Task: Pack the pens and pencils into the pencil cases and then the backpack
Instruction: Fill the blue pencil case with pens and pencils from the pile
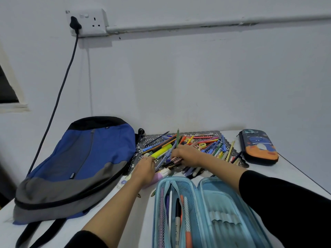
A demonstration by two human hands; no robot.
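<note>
Fingers of right hand (186,154) curled round slim pencils (176,160); left hand (145,170) unclear

The person wore a plain black long-sleeved top. The left sleeve (87,240) and the right sleeve (286,203) both stopped partway along the forearm in a soft, rounded cuff edge, leaving the wrists, the left hand (145,170) and the right hand (186,154) bare.

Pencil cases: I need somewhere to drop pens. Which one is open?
The light blue case in front lies unzipped, pens inside; the dark printed case at right is closed.
</note>
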